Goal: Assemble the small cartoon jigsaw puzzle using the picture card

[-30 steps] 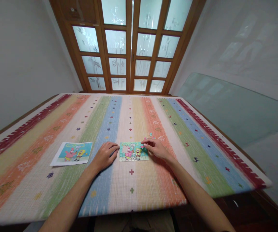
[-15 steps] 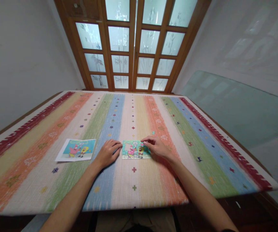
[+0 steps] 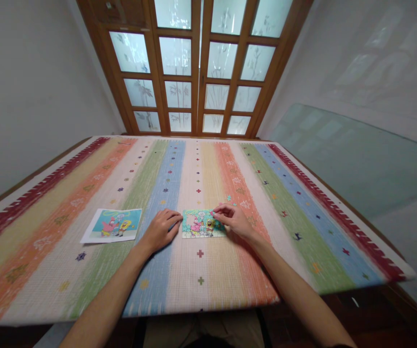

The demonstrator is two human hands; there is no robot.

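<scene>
A small jigsaw puzzle (image 3: 197, 228) with cartoon figures lies flat on the tablecloth, with a bare patch in its upper left part. My left hand (image 3: 163, 227) rests on the cloth at the puzzle's left edge, fingers stretched out and fingertips by its border. Over the puzzle's right side, my right hand (image 3: 235, 221) pinches a small pinkish puzzle piece (image 3: 211, 213) between thumb and fingers. That hand covers the puzzle's right end. One loose teal puzzle piece (image 3: 229, 198) lies on the cloth just beyond my right hand.
A printed reference picture (image 3: 114, 225) of the same cartoon figures lies left of my left hand, its edge slightly raised. The striped tablecloth (image 3: 190, 275) covers the table. Beyond stand wooden glazed doors (image 3: 197, 87); a glass panel (image 3: 346, 154) leans at the right wall.
My right hand's fingertips have shifted slightly, with the pink piece showing a little higher. My left hand stays in place. The whole view has moved a little.
</scene>
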